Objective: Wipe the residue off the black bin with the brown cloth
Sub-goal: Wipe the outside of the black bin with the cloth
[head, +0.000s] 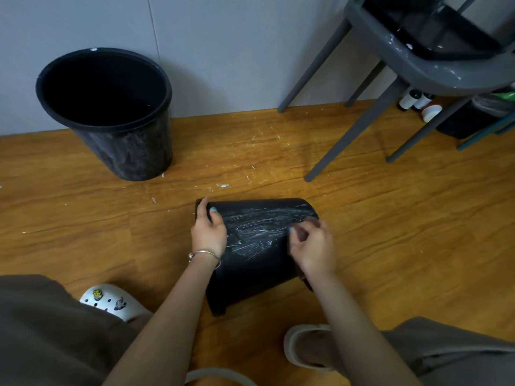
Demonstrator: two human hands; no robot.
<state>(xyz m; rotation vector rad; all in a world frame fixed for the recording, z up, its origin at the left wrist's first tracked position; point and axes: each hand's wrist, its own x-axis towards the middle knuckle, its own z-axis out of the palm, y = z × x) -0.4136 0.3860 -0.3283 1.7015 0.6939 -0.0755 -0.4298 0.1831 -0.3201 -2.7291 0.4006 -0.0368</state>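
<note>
The bin (250, 254) is lying on its side on the wooden floor (390, 232), base end pointing away, rim end near the feet, and white scratchy residue (259, 229) is showing all over its upper side. It's being steadied by the left hand (207, 232), which is reaching forward from a straight forearm, thumb on top of the far edge and fingers (201, 211) curled over the base end. A bracelet (204, 254) is being worn on that wrist.

The right hand (312, 246) is being held against the bin's right side, fingers (303, 227) bunched and curled right at the edge of the residue patch. Whether anything is being pinched there can't be told; the brown cloth isn't clearly being shown.

No readable writing anywhere, just little charms on a white clog (111, 300).

A second bin (111, 112) is standing upright by the wall, well apart, and a grey chair (412, 59) is standing off to the right.
</note>
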